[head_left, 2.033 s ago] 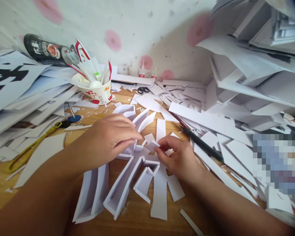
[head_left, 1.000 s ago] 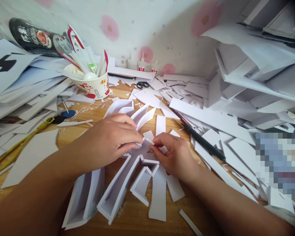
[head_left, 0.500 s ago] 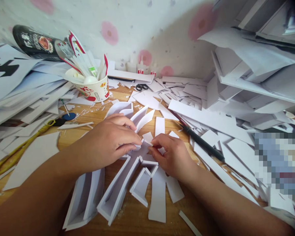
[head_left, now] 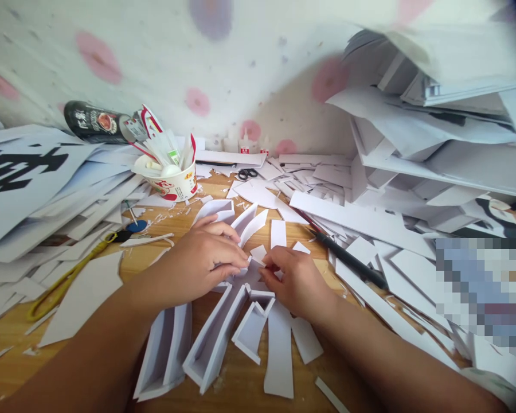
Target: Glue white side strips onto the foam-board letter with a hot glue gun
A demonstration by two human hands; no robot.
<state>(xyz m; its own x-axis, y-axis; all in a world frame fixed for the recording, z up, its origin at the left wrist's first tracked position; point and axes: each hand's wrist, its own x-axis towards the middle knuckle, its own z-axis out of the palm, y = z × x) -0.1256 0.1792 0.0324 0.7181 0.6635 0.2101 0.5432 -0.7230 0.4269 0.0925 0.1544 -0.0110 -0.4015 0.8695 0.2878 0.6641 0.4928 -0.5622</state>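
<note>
My left hand [head_left: 210, 252] is closed over a white foam-board shape with upright walls [head_left: 217, 338], its thumb and fingertips at a short wall near the centre. Close by on the right, my right hand [head_left: 294, 281] makes a pinch over the same centre; what lies between its fingertips is too small to make out. Around the hands are another walled white piece [head_left: 163, 350], a small angled walled piece [head_left: 251, 327] and a flat white strip [head_left: 279, 355]. Curved walled pieces [head_left: 245, 223] stand beyond my left fingers.
A paper cup [head_left: 176, 186] full of white scraps stands at the back left, near a dark bottle [head_left: 97, 121] lying down. Yellow-handled tool [head_left: 69, 275] at left, black-handled knife [head_left: 352, 261] at right. Scissors [head_left: 247, 173] and small glue bottles [head_left: 245, 143] sit behind. Board pieces [head_left: 413, 160] pile up at right.
The camera view has tilted up and shifted left, so the scene sits lower and left-side things appear further right. Both hands stay at the same centre spot, with hardly any finger movement.
</note>
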